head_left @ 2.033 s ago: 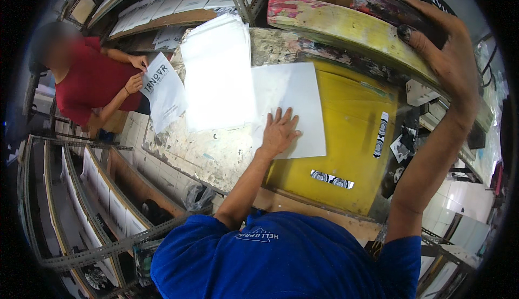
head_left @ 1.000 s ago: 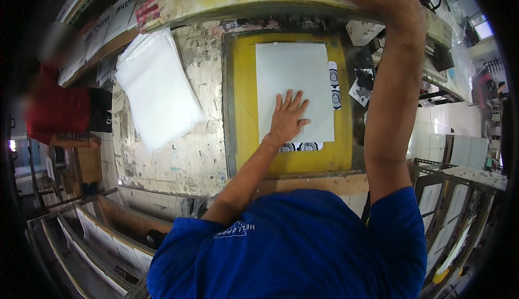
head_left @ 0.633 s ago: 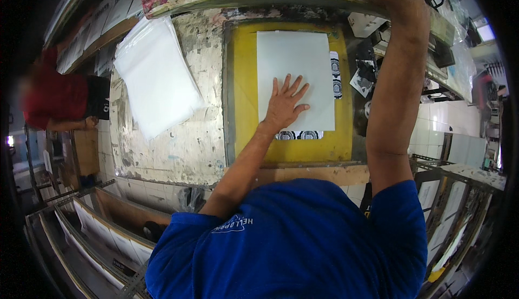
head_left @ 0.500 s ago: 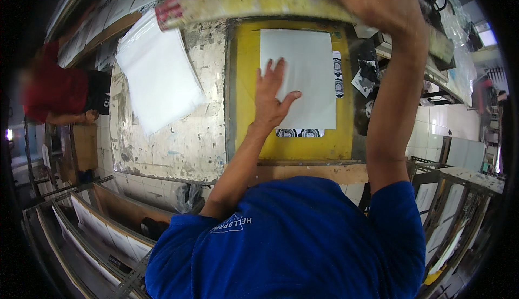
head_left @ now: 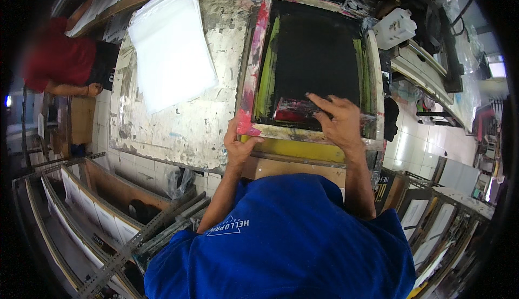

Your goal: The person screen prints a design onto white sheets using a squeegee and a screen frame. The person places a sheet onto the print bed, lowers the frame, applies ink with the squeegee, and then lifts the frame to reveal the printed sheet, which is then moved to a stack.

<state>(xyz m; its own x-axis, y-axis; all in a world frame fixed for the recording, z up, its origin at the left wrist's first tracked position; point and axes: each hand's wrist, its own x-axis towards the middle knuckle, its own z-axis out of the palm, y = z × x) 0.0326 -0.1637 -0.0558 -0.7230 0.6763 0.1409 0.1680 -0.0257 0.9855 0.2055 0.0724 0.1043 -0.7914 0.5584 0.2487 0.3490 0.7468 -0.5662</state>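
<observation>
A screen printing frame [head_left: 250, 91], paint-smeared wood around a dark mesh [head_left: 319, 50], lies flat over the yellow board [head_left: 297, 149]. My left hand [head_left: 241, 143] grips its near left corner, thumb along the near rail and fingers at the side. Inside the frame, a squeegee [head_left: 292, 110] stained red and black rests near the close end of the mesh. Over the squeegee's right end is my right hand [head_left: 340, 119], its fingers apart and stretched toward the left. The sheet on the yellow board is hidden under the frame.
A stack of white sheets [head_left: 173, 50] lies on the stained table [head_left: 162, 134] to the left. Beyond the frame's right far corner stands a white plastic container [head_left: 394, 28]. Racks [head_left: 102, 212] flank me on both sides. Another person in red [head_left: 70, 56] stands at far left.
The frame has come down from its raised position over the white sheet and yellow board. My left hand left the sheet for the frame's corner; my right hand moved nearer, to the squeegee.
</observation>
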